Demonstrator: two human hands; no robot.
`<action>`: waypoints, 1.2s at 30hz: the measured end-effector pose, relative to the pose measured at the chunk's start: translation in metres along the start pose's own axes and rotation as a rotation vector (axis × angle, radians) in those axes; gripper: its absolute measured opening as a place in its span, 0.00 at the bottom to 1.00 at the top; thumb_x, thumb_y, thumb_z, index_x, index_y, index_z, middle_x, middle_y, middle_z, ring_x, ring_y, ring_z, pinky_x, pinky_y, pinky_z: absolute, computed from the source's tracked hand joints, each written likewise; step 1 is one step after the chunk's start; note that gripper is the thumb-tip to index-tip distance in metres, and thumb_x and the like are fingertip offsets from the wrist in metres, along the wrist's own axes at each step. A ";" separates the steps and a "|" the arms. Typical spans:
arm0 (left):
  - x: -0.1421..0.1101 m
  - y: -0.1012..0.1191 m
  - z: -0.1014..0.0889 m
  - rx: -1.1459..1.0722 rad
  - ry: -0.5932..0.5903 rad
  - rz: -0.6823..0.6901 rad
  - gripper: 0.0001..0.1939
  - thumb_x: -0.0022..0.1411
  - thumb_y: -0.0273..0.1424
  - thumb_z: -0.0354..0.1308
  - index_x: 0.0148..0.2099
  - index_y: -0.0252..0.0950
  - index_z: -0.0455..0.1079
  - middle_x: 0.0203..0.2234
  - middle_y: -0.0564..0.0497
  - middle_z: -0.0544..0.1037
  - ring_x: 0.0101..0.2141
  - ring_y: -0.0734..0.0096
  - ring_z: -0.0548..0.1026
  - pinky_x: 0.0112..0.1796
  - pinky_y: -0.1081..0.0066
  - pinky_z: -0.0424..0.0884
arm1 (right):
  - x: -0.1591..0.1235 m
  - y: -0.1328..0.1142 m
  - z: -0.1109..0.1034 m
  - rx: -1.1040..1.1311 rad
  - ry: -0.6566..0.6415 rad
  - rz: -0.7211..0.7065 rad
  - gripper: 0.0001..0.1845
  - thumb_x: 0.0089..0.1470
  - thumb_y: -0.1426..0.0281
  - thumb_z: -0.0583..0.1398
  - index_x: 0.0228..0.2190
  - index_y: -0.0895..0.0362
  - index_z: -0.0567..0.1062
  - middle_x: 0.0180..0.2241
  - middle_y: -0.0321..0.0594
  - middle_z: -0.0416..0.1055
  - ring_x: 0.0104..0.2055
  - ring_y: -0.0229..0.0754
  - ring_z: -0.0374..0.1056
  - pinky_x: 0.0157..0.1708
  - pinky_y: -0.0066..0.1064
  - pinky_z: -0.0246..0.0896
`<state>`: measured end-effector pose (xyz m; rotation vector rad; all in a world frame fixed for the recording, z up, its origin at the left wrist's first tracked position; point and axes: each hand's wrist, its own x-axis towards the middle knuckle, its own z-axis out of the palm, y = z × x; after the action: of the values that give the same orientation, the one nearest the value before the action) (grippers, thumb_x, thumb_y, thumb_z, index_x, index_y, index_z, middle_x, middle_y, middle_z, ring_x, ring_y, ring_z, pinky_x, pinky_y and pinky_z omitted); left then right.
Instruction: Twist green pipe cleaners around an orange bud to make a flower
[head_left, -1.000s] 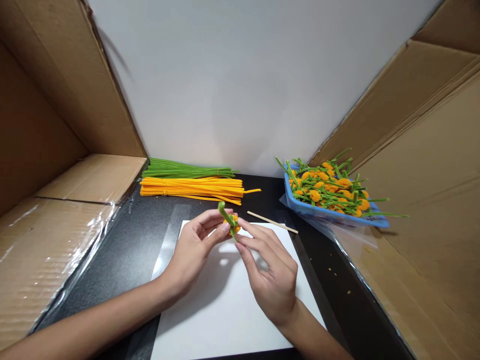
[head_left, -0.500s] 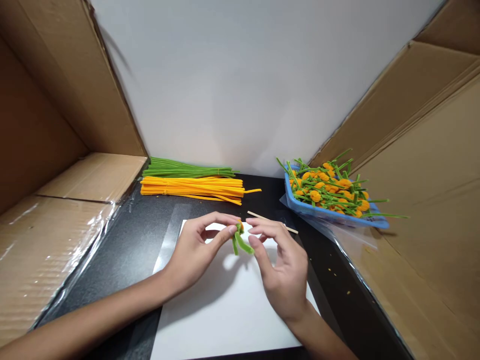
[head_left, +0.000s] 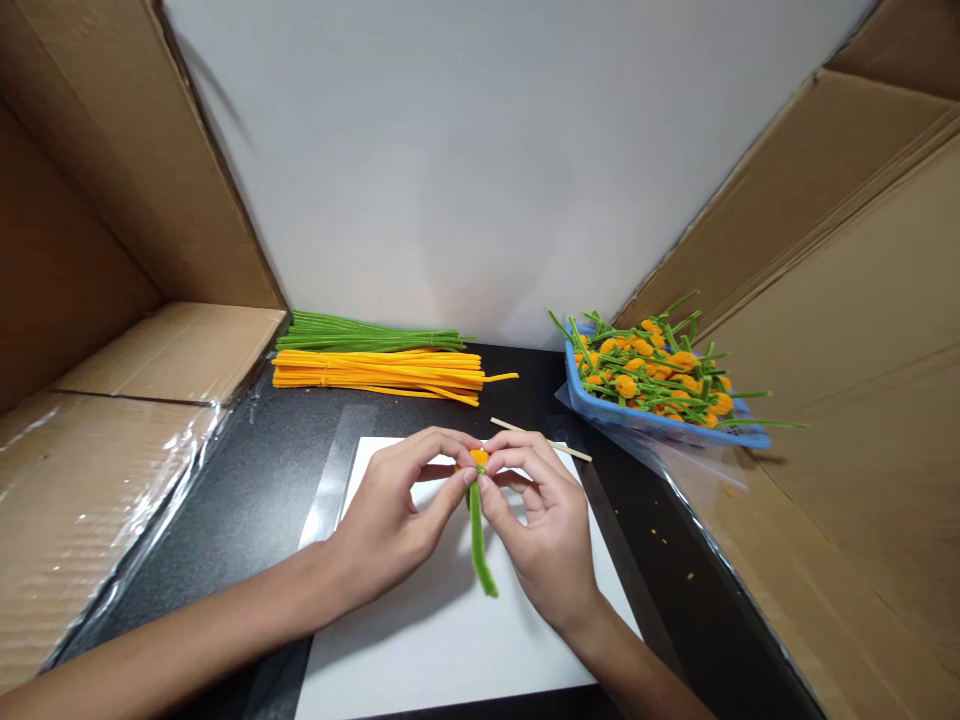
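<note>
Between my two hands is a pipe-cleaner flower (head_left: 479, 520) with an orange head and a green stem that hangs down toward me. My left hand (head_left: 401, 495) pinches it from the left, thumb and fingertips at the base of the head. From the right, my right hand (head_left: 544, 520) pinches the same spot with thumb and fingers. The fingertips cover part of the orange head. Both hands are above a white sheet (head_left: 442, 645). Just beyond them, a thin wooden stick (head_left: 510, 426) lies at a slant, partly behind my right hand.
At the back left lie a bundle of green pipe cleaners (head_left: 367, 332) and a bundle of orange pipe cleaners (head_left: 375, 370). A blue basket (head_left: 637, 422) at the back right is heaped with similar flowers. Cardboard walls (head_left: 847, 260) flank the black table (head_left: 240, 490).
My right hand has moved left and closed on the flower at its head. The green stem now hangs straighter and longer toward me. The view has shifted slightly.
</note>
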<state>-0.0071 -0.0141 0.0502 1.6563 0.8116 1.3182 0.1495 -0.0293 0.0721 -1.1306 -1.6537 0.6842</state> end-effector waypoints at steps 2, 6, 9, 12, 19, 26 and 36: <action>-0.001 -0.001 0.001 0.055 -0.005 0.066 0.04 0.65 0.24 0.55 0.42 0.34 0.69 0.43 0.45 0.75 0.44 0.70 0.75 0.44 0.70 0.78 | -0.002 0.001 0.002 -0.018 0.031 -0.022 0.04 0.53 0.77 0.61 0.31 0.56 0.73 0.39 0.40 0.68 0.44 0.40 0.69 0.40 0.29 0.70; -0.003 -0.003 0.001 0.126 -0.016 0.158 0.06 0.64 0.22 0.55 0.43 0.35 0.68 0.41 0.48 0.74 0.43 0.73 0.73 0.44 0.72 0.77 | -0.004 0.001 0.006 -0.045 0.054 -0.024 0.05 0.52 0.78 0.61 0.30 0.56 0.72 0.38 0.40 0.67 0.42 0.40 0.69 0.40 0.29 0.71; -0.003 -0.003 0.001 0.125 -0.049 0.135 0.06 0.65 0.23 0.54 0.44 0.36 0.67 0.41 0.49 0.73 0.43 0.74 0.73 0.43 0.73 0.76 | -0.004 0.000 0.006 -0.038 0.055 -0.011 0.05 0.52 0.78 0.60 0.30 0.56 0.71 0.38 0.41 0.67 0.42 0.40 0.69 0.39 0.30 0.72; -0.001 -0.004 0.001 0.086 -0.075 0.062 0.04 0.66 0.26 0.53 0.44 0.36 0.68 0.42 0.49 0.73 0.43 0.74 0.73 0.42 0.73 0.76 | -0.003 0.002 0.006 -0.038 0.048 -0.001 0.06 0.51 0.79 0.60 0.29 0.56 0.71 0.37 0.40 0.67 0.41 0.40 0.69 0.39 0.31 0.73; 0.009 -0.001 -0.010 0.095 -0.201 -0.042 0.04 0.68 0.30 0.51 0.41 0.36 0.66 0.44 0.49 0.73 0.42 0.73 0.73 0.41 0.71 0.74 | 0.000 0.003 0.004 -0.020 0.024 0.053 0.03 0.52 0.76 0.61 0.29 0.57 0.73 0.36 0.41 0.69 0.40 0.41 0.70 0.37 0.29 0.73; 0.011 -0.001 -0.013 0.397 -0.126 0.164 0.10 0.60 0.24 0.58 0.45 0.36 0.67 0.45 0.46 0.73 0.46 0.65 0.72 0.46 0.64 0.71 | 0.005 0.002 0.000 0.032 0.035 0.102 0.02 0.55 0.73 0.61 0.29 0.56 0.74 0.36 0.42 0.70 0.41 0.42 0.70 0.39 0.31 0.71; 0.004 -0.008 -0.012 0.557 -0.110 0.261 0.07 0.66 0.22 0.51 0.44 0.34 0.68 0.35 0.49 0.76 0.33 0.71 0.74 0.33 0.71 0.69 | 0.002 0.006 0.004 0.172 0.026 0.247 0.06 0.55 0.68 0.62 0.30 0.57 0.71 0.39 0.42 0.71 0.44 0.43 0.69 0.43 0.33 0.69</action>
<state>-0.0173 -0.0044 0.0455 2.3162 0.9798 1.2231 0.1479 -0.0243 0.0667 -1.2239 -1.4169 0.9465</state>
